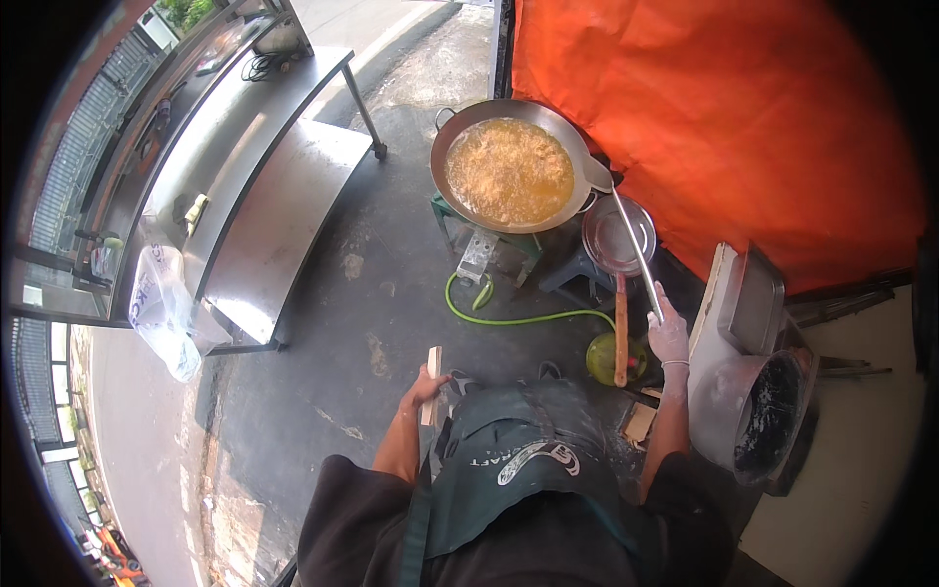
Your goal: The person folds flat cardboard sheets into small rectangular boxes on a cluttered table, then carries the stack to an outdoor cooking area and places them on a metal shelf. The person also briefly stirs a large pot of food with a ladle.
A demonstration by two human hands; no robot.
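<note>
Two bare forearms reach out past a dark green apron [518,460], whose lower part drops out of sight beneath the chest. The left hand [423,388] is clamped on a pale wooden block [434,363], straight-edged and narrow; the fingers partly cover its middle. To the right, the right hand [669,338], dusted white, closes around the handle of a long-handled metal spatula [638,249]; some fingers are hidden behind the grip. Near that wrist stands a whitish tub [714,401], its dark inside hard to read.

Farther on, a strainer's wooden handle [621,342] crosses in front of a green gas cylinder [599,358], hiding part of it. The round strainer [614,235] lies under the spatula's shaft. The spatula's broad grey blade reaches the right rim of a wide wok [442,176], at the far centre. In the wok, yellow oil foams around golden, crumbly-looking food [509,166]; bubbles blur its separate pieces. The far orange tarpaulin [724,117] is cut off above.
</note>
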